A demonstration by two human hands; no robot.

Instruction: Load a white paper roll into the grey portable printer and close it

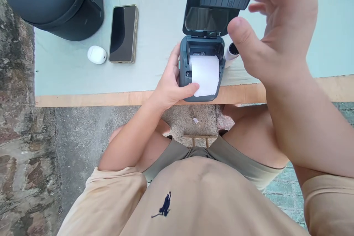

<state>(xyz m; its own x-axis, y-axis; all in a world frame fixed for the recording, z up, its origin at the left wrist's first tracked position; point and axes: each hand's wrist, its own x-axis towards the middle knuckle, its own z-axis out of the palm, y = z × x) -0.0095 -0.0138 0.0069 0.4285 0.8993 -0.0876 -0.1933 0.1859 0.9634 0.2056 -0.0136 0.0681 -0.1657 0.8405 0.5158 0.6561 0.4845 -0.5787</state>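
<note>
A small dark grey printer (184, 67) sits at the near edge of the table with its lid (218, 0) swung up and open. A white paper roll (205, 72) lies in its bay, the loose end hanging over the front. My left hand (168, 84) grips the printer's left side, thumb on the paper's edge. My right hand (276, 25) is raised by the lid's right edge, fingers behind it, thumb free in front.
On the pale green table (69, 77) lie a phone (123, 33) face up, a white oval case (96, 54) and a black zipped bag (55, 2) at the far left. A white cylinder (231, 52) stands behind the printer. Stone ground lies below.
</note>
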